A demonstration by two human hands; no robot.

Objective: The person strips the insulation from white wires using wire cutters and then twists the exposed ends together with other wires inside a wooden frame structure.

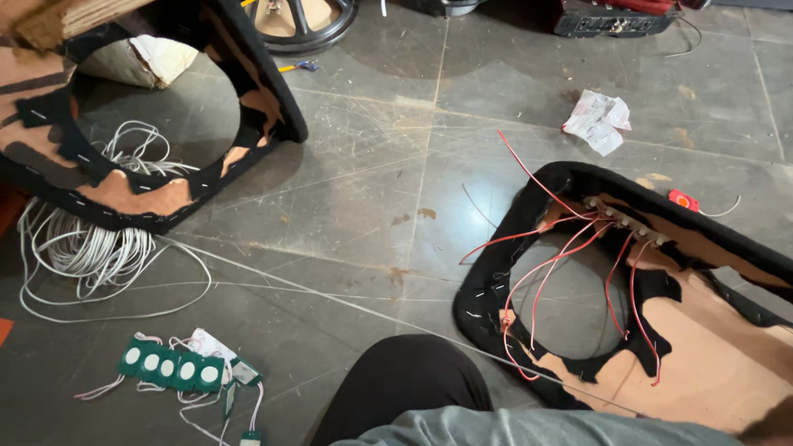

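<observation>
Neither hand is in view from where I stand; only a black-trousered knee [405, 384] and a grey sleeve [529, 428] show at the bottom edge, so I cannot tell whether the fingers are loose, closed or holding anything.

Closest to the person lies a speaker panel [496, 281], black felt stapled over brown board, with a round cutout. Red wires [570, 239] loop out of a row of small light modules [628, 221] set along the upper rim of the cutout and trail across the opening. One more red module [682, 199] sits just beyond the panel's top edge on a white lead.

If the wiring is the work in hand, I would judge it best done by keeping the red loops untangled and clear of the staples, and by easing each lead flat against the board rather than pulling on the modules.

A second felt-covered panel [165, 194] rests at upper left, with a coil of white cable [83, 244] partly under it and showing through its cutout. A strip of green modules [172, 367] lies on the tiled floor [372, 165] near the knee. A crumpled paper [599, 121] lies well apart. Nothing here serves as a container.
</observation>
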